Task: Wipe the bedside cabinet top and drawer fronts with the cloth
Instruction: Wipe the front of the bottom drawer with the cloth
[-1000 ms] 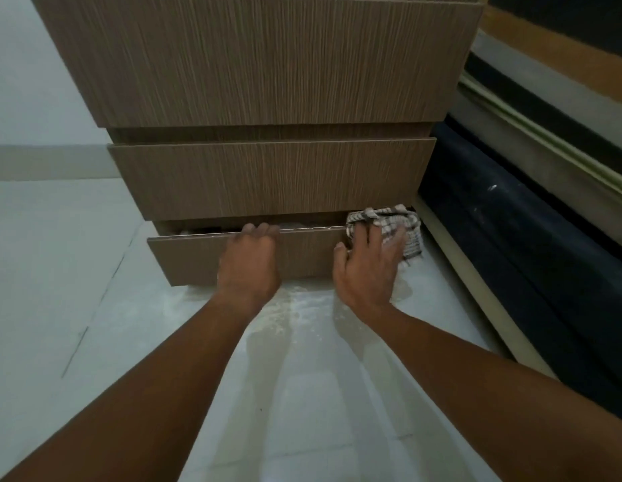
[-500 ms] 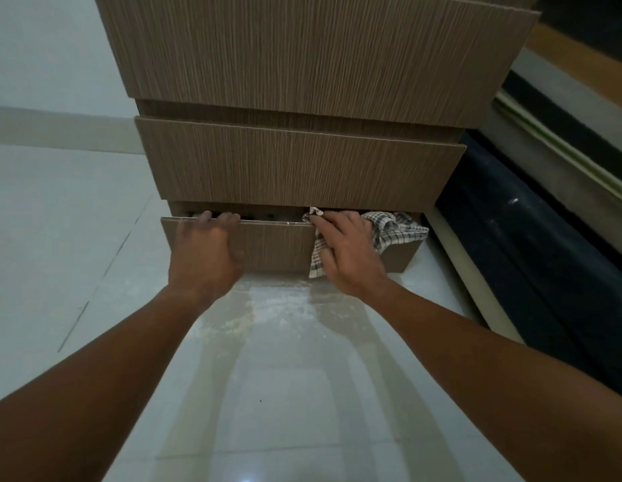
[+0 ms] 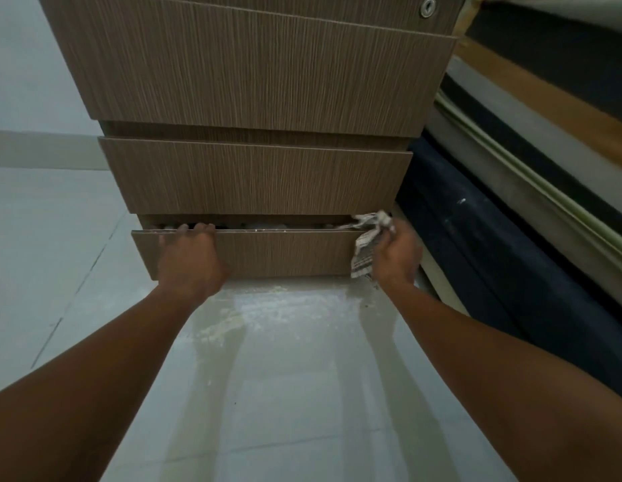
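Note:
The bedside cabinet (image 3: 254, 74) is brown wood grain with three drawer fronts. Its bottom drawer (image 3: 285, 253) is pulled out a little, and a dark gap shows above its top edge. My left hand (image 3: 189, 255) grips that top edge near the drawer's left end, fingers hooked over it. My right hand (image 3: 396, 255) is at the drawer's right end, shut on a checked cloth (image 3: 363, 252) that hangs down over the drawer's right corner. The cabinet top is out of view.
A dark bed base (image 3: 494, 259) and mattress layers (image 3: 546, 140) stand close on the right of the cabinet. A round lock (image 3: 427, 6) sits on the top drawer. Pale glossy floor tiles (image 3: 285, 377) with dusty smears lie in front.
My right hand has slid the cloth rightward along the bottom drawer's top edge to its right corner. My left hand stays gripping the drawer edge. The view has tilted up.

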`<state>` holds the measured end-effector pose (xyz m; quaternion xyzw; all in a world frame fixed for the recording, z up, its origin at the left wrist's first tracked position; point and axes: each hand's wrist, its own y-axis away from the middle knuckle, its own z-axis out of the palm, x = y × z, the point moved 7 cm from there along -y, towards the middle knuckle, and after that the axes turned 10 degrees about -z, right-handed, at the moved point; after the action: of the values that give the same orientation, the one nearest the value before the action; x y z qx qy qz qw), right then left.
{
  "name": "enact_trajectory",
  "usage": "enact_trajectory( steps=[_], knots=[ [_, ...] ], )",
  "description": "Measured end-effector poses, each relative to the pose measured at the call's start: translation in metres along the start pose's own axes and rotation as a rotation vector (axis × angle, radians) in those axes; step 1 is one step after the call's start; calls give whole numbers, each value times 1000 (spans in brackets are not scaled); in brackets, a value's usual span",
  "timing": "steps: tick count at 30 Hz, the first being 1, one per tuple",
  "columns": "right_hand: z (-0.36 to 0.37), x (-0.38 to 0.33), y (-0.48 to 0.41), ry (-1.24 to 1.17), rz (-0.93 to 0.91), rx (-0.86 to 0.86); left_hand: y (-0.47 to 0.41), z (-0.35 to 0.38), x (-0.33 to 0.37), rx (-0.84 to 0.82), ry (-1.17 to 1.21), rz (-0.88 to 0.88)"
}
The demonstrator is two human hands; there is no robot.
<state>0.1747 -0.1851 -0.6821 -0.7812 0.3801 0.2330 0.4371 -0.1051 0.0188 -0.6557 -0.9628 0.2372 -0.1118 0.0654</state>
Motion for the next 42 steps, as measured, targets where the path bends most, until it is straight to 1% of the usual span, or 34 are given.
enact_trajectory(
  steps=[1,2,3,4,6,7,8,10,12,16,18,19,21,22,23,24,25,26,27,29,32,35,37,38,40,42],
  knots=[
    [-6,4,1,-25,102,93,0,-1,0,-8,-6,-4],
    [-11,0,4,-43,117,168,1,-1,0,-16,-9,-12],
    [-14,-11,7,-64,55,217,2,-2,-1,-24,-1,-21],
    [-14,-25,10,-71,-55,242,2,-3,-1,-30,12,-30],
    [-9,-51,16,-21,-267,229,3,-4,-1,-41,20,-42],
    [-2,-60,19,35,-355,181,4,-4,-1,-42,18,-45],
    [9,-65,23,106,-434,97,4,-4,-2,-42,18,-44],
    [39,-67,35,300,-580,-130,3,-3,-4,-53,31,-37],
    [64,-69,47,446,-707,-278,2,-3,-6,-49,47,-20],
    [109,-116,66,437,-954,-400,-5,-1,-21,-24,120,-12],
    [136,-146,81,434,-1008,-410,-5,-6,-39,57,254,-80],
    [149,-160,90,422,-1014,-397,-5,-9,-52,118,337,-146],
    [175,-189,106,382,-1022,-374,-2,-13,-81,209,505,-331],
    [188,-204,114,361,-1030,-375,-4,-7,-97,191,612,-449],
    [199,-219,121,341,-1038,-387,-6,2,-113,124,767,-581],
    [209,-232,128,323,-1041,-402,-9,12,-122,14,975,-680],
    [217,-244,135,315,-1038,-418,-12,20,-126,-102,1201,-731],
    [224,-254,141,315,-1038,-428,-14,27,-130,-187,1396,-757],
    [229,-261,146,317,-1044,-432,-15,30,-134,-243,1533,-758],
    [233,-267,153,306,-1070,-434,-17,35,-138,-334,1633,-738],
    [233,-263,151,297,-1146,-467,-16,35,-138,-366,1650,-709],
    [228,-251,154,400,-1300,-547,-14,27,-132,-301,1618,-703],
    [224,-240,159,481,-1415,-568,-13,19,-127,-250,1543,-654],
    [221,-234,160,506,-1466,-562,-14,14,-126,-211,1460,-613],
    [218,-218,162,566,-1546,-541,-18,8,-126,-157,1193,-500],
    [216,-196,158,664,-1578,-544,-18,5,-126,-104,970,-451]
  ],
)
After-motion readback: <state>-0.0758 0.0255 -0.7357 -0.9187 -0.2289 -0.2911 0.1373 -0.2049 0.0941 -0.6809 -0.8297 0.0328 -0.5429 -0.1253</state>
